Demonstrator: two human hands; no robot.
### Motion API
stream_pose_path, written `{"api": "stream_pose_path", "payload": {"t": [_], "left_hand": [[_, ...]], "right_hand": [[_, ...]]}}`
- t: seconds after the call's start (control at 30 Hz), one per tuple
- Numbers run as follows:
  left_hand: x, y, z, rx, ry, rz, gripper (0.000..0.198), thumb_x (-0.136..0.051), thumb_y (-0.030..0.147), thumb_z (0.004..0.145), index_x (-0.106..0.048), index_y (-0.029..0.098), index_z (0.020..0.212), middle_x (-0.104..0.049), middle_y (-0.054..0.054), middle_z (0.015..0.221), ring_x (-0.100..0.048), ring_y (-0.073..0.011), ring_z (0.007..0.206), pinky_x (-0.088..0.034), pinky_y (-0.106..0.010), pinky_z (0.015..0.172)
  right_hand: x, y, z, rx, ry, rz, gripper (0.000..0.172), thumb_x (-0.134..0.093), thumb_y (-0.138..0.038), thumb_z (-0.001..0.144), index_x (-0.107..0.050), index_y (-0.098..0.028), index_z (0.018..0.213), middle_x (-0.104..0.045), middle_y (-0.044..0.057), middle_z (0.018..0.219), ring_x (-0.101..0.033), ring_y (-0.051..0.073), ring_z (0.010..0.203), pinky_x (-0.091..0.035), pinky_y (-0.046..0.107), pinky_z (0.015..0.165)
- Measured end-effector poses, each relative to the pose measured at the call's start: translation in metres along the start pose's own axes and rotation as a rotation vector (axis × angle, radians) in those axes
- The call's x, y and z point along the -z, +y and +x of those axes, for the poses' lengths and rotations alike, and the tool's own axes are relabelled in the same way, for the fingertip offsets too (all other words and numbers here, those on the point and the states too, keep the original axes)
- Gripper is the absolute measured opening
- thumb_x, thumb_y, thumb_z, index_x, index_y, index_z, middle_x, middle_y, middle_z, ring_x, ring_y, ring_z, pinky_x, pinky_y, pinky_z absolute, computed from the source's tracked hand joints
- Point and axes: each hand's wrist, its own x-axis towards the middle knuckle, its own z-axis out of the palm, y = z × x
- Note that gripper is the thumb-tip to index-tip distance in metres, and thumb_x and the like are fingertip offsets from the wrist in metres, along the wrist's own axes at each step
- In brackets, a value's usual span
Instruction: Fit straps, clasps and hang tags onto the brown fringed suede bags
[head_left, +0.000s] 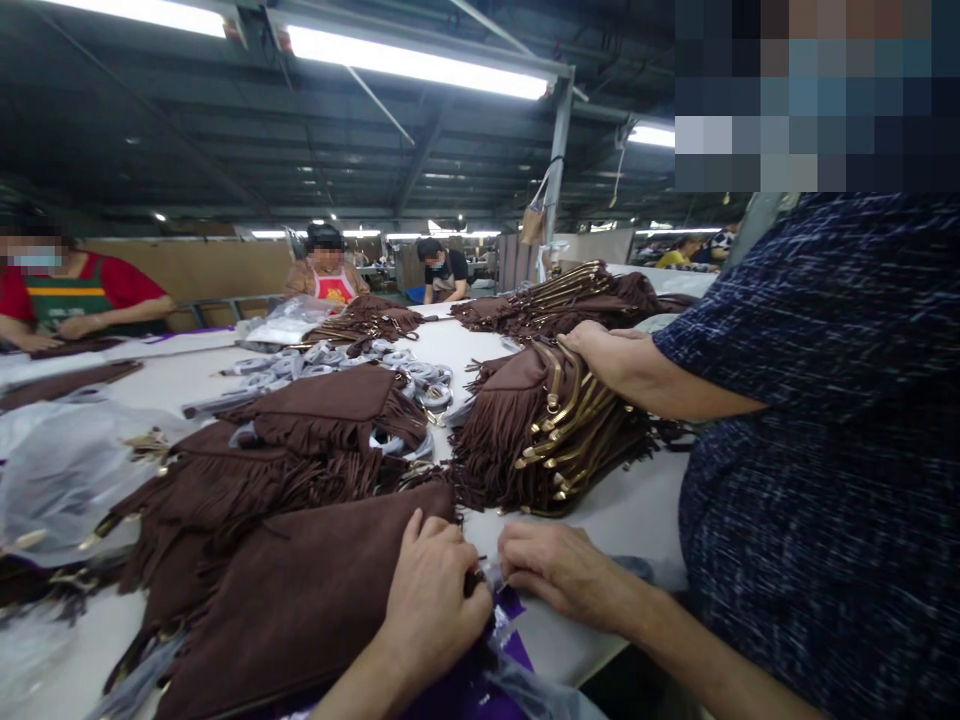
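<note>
In front of me lies a brown suede-like bag (322, 580), flat on the table. My left hand (435, 585) is over its right end, with bent fingers on the bag and the thumb closed near a small dark part at its edge. My right hand (559, 570) is just to the right, fingers pressed together by crinkled clear plastic; what they pinch is hidden. Purple sheeting (480, 690) shows under the bag and my left wrist. More brown fringed bags (247, 480) lie overlapped beyond it.
At right, a co-worker's hand (600, 350) touches a stack of fringed bags with gold zippers (562, 430). Grey wrapped straps (427, 385) lie mid-table. Clear plastic (67, 480) covers items at left. More bags (555, 300) and several people are farther back.
</note>
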Motion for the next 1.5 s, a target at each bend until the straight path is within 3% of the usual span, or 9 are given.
{"api": "stream_pose_path", "payload": {"t": [0.17,0.33,0.5,0.63,0.7,0.87,1.17,1.5], "left_hand": [[-0.005,0.0,0.004,0.0,0.04,0.003,0.009,-0.061,0.024,0.077,-0.065,0.022,0.069,-0.062,0.0,0.075,-0.052,-0.0213,0.088,-0.027,-0.047,0.106],[-0.002,-0.002,0.002,0.003,0.02,-0.02,0.008,-0.064,0.027,0.075,-0.067,0.023,0.068,-0.061,-0.001,0.073,-0.051,-0.0228,0.089,-0.029,-0.047,0.103],[0.007,-0.007,-0.001,-0.059,-0.064,-0.103,0.01,-0.068,0.024,0.067,-0.065,0.023,0.076,-0.061,0.0,0.083,-0.051,-0.0237,0.095,-0.022,-0.049,0.109],[0.008,-0.009,0.0,-0.033,-0.059,-0.123,0.012,-0.067,0.021,0.065,-0.059,0.021,0.074,-0.059,-0.001,0.086,-0.05,-0.0238,0.097,-0.02,-0.05,0.11],[0.007,-0.009,0.002,-0.015,-0.058,-0.134,0.013,-0.068,0.021,0.066,-0.057,0.021,0.073,-0.058,-0.001,0.086,-0.05,-0.0234,0.096,-0.021,-0.05,0.11],[0.006,-0.007,0.002,0.011,-0.074,-0.152,0.015,-0.071,0.022,0.066,-0.057,0.02,0.072,-0.058,0.0,0.085,-0.05,-0.0239,0.097,-0.02,-0.051,0.111],[0.009,-0.005,0.0,0.022,-0.099,-0.148,0.012,-0.07,0.023,0.069,-0.061,0.02,0.076,-0.058,-0.002,0.089,-0.05,-0.0243,0.101,-0.014,-0.05,0.114],[0.007,-0.008,-0.002,0.011,-0.096,-0.172,0.017,-0.067,0.023,0.069,-0.052,0.021,0.077,-0.058,-0.001,0.089,-0.049,-0.0249,0.102,-0.014,-0.051,0.115]], "right_hand": [[0.0,-0.024,0.003,0.05,0.179,0.287,0.015,-0.054,-0.009,0.092,-0.059,-0.02,0.082,-0.065,0.004,0.112,-0.06,0.016,0.099,-0.043,0.025,0.087],[-0.02,-0.022,0.006,-0.028,0.131,0.09,0.013,-0.056,-0.007,0.087,-0.058,-0.019,0.082,-0.062,0.002,0.081,-0.058,0.017,0.076,-0.042,0.026,0.07],[-0.03,-0.012,0.002,-0.08,0.166,0.092,0.015,-0.05,-0.012,0.091,-0.055,-0.019,0.078,-0.059,0.001,0.077,-0.055,0.017,0.072,-0.039,0.027,0.066],[-0.031,-0.017,0.003,-0.147,0.234,0.16,0.018,-0.05,-0.013,0.091,-0.05,-0.02,0.074,-0.056,0.0,0.074,-0.054,0.017,0.072,-0.039,0.028,0.066],[-0.032,-0.021,0.003,-0.167,0.28,0.187,0.018,-0.05,-0.011,0.09,-0.049,-0.021,0.074,-0.057,0.001,0.078,-0.056,0.017,0.075,-0.041,0.028,0.069],[-0.03,-0.032,0.001,-0.158,0.373,0.09,0.017,-0.045,-0.006,0.086,-0.05,-0.02,0.077,-0.059,0.01,0.111,-0.06,0.02,0.088,-0.047,0.032,0.077],[-0.03,-0.043,0.006,-0.117,0.277,-0.208,0.016,-0.046,-0.005,0.086,-0.056,-0.018,0.083,-0.06,0.013,0.114,-0.061,0.023,0.087,-0.05,0.038,0.078],[-0.018,-0.054,0.021,-0.197,0.074,-0.29,0.015,-0.053,-0.005,0.086,-0.062,-0.016,0.081,-0.061,0.007,0.094,-0.06,0.02,0.08,-0.047,0.031,0.07]]}}
